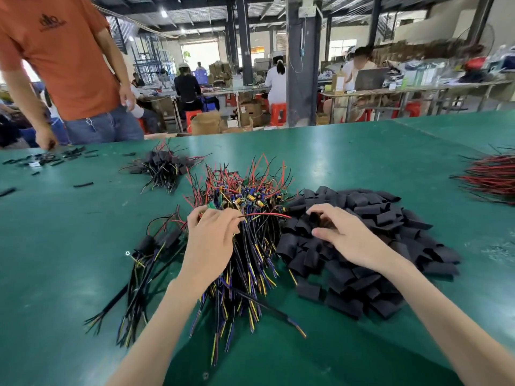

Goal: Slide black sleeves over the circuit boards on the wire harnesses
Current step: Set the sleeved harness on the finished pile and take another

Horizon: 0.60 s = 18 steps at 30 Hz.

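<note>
The right hand's [347,236] fingertips are hidden among the black sleeves [376,215].

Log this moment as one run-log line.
phase: picking parts | left hand: pinches harness at wire pile | right hand: fingers curled in black sleeves, grip unclear | sleeving: not yet begun

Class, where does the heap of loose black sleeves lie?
In the head view, the heap of black sleeves lies on the green table, right of centre, against the pile of bare harnesses, under the right hand.

green table [334,151], black sleeves [362,263], red, yellow, blue wires [250,246]
</note>
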Available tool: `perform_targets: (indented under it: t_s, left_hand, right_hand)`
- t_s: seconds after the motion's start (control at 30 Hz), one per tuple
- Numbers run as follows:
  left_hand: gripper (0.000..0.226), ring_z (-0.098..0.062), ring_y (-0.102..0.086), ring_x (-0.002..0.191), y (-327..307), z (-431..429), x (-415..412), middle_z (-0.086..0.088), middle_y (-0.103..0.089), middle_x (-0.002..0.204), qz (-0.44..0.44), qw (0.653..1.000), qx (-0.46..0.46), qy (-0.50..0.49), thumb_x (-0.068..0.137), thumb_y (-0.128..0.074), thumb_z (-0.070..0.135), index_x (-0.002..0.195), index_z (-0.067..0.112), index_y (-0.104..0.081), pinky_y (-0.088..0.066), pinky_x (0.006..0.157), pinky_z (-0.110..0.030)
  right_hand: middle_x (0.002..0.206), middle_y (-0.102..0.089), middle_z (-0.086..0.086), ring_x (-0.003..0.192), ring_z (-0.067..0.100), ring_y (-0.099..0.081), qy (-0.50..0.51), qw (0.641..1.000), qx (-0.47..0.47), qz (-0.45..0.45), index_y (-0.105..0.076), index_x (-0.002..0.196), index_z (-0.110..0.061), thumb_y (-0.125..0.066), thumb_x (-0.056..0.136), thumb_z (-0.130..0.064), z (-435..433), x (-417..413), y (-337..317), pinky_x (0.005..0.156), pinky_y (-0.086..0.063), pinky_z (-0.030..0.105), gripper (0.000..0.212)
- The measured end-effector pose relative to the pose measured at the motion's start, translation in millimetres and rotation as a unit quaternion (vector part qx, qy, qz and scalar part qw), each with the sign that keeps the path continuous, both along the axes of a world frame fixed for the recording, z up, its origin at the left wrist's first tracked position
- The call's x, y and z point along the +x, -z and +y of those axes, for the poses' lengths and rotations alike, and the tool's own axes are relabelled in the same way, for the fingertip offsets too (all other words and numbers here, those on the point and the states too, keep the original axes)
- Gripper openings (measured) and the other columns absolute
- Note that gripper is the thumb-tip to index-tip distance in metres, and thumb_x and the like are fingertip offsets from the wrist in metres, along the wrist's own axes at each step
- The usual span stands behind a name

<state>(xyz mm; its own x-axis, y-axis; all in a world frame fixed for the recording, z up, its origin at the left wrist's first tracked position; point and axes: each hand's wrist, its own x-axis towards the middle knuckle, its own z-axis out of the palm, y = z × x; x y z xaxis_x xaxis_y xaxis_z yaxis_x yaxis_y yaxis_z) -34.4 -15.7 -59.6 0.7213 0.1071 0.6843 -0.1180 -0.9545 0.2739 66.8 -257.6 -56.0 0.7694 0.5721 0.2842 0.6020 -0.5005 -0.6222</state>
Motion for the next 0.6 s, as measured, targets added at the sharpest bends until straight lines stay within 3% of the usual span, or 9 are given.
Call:
perform_targets:
  t_s: [0.1, 0.2, 0.33, 0.6]
  left_hand:
    - [0.021, -0.008, -0.051, 0.083, 3.6, -1.4, -0.3, 0.018, -0.058, 0.07, -0.03, 0.997, -0.075, 0.018, 0.094, -0.043, 0.019, 0.096, 0.021, -0.064, -0.023, 0.09, -0.027]
    - [0.02, -0.003, -0.047, 0.082, 6.5, -2.1, -1.3, 0.017, -0.057, 0.07, -0.032, 0.994, -0.093, 0.038, 0.095, -0.043, 0.02, 0.098, 0.022, -0.063, -0.024, 0.088, -0.026]
    - [0.018, -0.007, -0.051, 0.084, 10.8, -5.3, -2.6, 0.012, -0.061, 0.072, -0.013, 0.994, -0.095, 0.045, 0.098, -0.048, 0.013, 0.1, 0.021, -0.063, -0.023, 0.091, -0.024]
    - [0.017, -0.012, -0.053, 0.081, 12.6, -8.6, -4.3, 0.013, -0.058, 0.071, 0.008, 0.997, -0.069, 0.036, 0.097, -0.051, 0.011, 0.098, 0.019, -0.065, -0.026, 0.094, -0.029]
  right_hand:
    - [0.104, -0.05, 0.005, 0.1, 0.022, -0.049, 0.018, 0.998, -0.007, -0.064, -0.048, 0.129, -0.017, -0.061, 0.089, -0.021, 4.5, -0.4, 4.5, 0.086, -0.033, 0.028, 0.042]
    - [0.111, -0.052, 0.005, 0.104, 0.02, -0.049, 0.017, 0.996, -0.009, -0.086, -0.049, 0.129, -0.012, -0.066, 0.086, -0.023, 7.5, -1.4, 8.1, 0.091, -0.035, 0.026, 0.048]
    - [0.103, -0.053, -0.001, 0.092, 0.016, -0.051, -0.001, 0.995, 0.013, -0.102, -0.057, 0.121, -0.013, -0.071, 0.082, -0.021, 10.2, -5.4, 7.8, 0.083, -0.038, 0.023, 0.042]
    - [0.106, -0.058, 0.001, 0.094, 0.015, -0.055, -0.027, 0.993, 0.067, -0.097, -0.061, 0.118, -0.015, -0.075, 0.077, -0.013, 12.4, -11.8, 4.3, 0.09, -0.04, 0.023, 0.043]
